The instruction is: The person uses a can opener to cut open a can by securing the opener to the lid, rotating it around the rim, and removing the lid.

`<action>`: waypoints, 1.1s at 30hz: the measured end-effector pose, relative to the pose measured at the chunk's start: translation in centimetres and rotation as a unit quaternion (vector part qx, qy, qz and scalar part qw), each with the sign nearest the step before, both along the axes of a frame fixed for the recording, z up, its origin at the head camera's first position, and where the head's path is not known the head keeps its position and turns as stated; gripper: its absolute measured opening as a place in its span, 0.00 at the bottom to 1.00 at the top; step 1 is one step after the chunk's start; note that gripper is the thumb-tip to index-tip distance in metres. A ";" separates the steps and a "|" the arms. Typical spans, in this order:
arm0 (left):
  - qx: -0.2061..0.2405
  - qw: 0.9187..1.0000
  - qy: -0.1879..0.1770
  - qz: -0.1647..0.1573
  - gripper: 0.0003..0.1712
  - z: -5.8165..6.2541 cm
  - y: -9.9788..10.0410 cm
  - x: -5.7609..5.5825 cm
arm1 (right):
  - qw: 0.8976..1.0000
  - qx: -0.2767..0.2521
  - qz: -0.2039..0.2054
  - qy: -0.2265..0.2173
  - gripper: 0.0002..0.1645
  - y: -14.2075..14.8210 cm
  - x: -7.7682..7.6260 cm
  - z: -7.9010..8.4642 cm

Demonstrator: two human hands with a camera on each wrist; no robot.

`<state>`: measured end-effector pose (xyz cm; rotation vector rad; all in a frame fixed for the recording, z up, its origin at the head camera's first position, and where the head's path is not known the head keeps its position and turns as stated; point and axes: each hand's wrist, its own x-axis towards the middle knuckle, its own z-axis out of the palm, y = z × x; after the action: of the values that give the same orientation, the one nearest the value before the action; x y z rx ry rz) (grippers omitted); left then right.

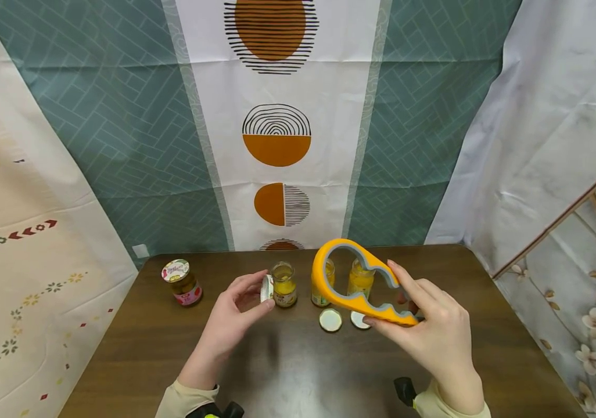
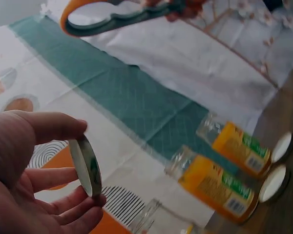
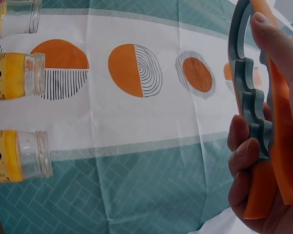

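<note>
My left hand [image 1: 232, 316] pinches a jar lid [image 2: 89, 168] on edge between thumb and fingertips. Just right of it in the head view stands a lidless glass jar [image 1: 284, 287] with yellow contents. My right hand [image 1: 436, 322] grips an orange and grey jar opener [image 1: 321, 271], held up above the table with its loop toward the left. Behind the opener are two more lidless jars, one partly hidden by the loop [image 1: 320, 300] and another further right [image 1: 359, 283]. In the right wrist view, fingers curl round the opener's handles [image 3: 278, 141].
Two lids lie on the brown table [image 1: 277, 371] before the right-hand jars: a white-faced lid [image 1: 330, 320] and another lid [image 1: 359, 320] partly covered by my right hand. A lidded jar [image 1: 185, 284] with a pink label stands at the back left. A patterned curtain [image 1: 198, 174] hangs behind.
</note>
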<state>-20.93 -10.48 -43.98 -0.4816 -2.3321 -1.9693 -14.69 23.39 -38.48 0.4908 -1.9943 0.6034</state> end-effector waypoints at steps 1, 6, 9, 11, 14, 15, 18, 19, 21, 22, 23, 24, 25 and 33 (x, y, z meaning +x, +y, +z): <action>-0.030 0.999 0.020 0.011 0.32 -0.1 0.0 -0.1 | 1.000 0.000 0.000 0.000 0.47 0.0 0.0 0.0; -0.129 0.986 0.094 0.047 0.35 -0.6 0.3 -0.2 | 1.000 -0.004 0.002 0.006 0.47 -0.1 0.0 0.1; -0.152 0.980 0.118 0.057 0.37 -0.8 0.7 -0.3 | 1.000 -0.006 0.003 0.009 0.47 0.0 0.0 0.2; -0.168 0.975 0.131 0.058 0.37 -1.0 1.0 -0.2 | 1.000 -0.007 0.004 0.008 0.47 0.0 0.1 0.2; -0.199 0.968 0.146 0.052 0.37 -1.4 1.3 -0.2 | 1.000 -0.005 0.004 0.005 0.47 0.1 0.1 0.2; -0.211 0.964 0.152 0.048 0.37 -1.7 1.5 -0.3 | 1.000 -0.005 0.004 0.003 0.47 0.1 0.1 0.2; -0.243 0.955 0.167 0.030 0.36 -2.5 1.9 -0.4 | 1.000 -0.005 0.005 0.002 0.47 0.1 0.1 0.1; -0.253 0.952 0.173 0.024 0.36 -2.8 2.0 -0.5 | 1.000 -0.004 0.005 0.001 0.47 0.1 0.1 0.1; -0.267 0.946 0.182 0.014 0.36 -3.4 2.3 -0.7 | 1.000 -0.003 0.005 0.000 0.47 0.1 0.0 0.0; -0.275 0.944 0.182 0.011 0.36 -3.7 2.5 -0.8 | 1.000 -0.001 0.005 -0.001 0.47 0.1 0.0 0.0; -0.283 0.942 0.183 0.007 0.36 -4.0 2.6 -0.9 | 1.000 0.000 0.004 -0.001 0.47 0.1 -0.1 0.0; -0.289 0.940 0.181 0.004 0.36 -4.3 2.8 -0.9 | 1.000 0.002 0.002 -0.002 0.47 0.1 -0.1 0.0; -0.297 0.938 0.179 0.000 0.36 -4.6 3.0 -1.0 | 1.000 0.003 0.001 -0.002 0.47 0.1 -0.1 0.0; -0.362 0.919 0.154 -0.031 0.35 -7.4 4.0 -1.6 | 1.000 -0.001 0.003 0.003 0.47 0.3 -0.1 0.0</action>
<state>-22.57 -6.45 -51.35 -0.8293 -2.7633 -0.8728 -14.78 23.71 -38.44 0.4973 -1.9873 0.6076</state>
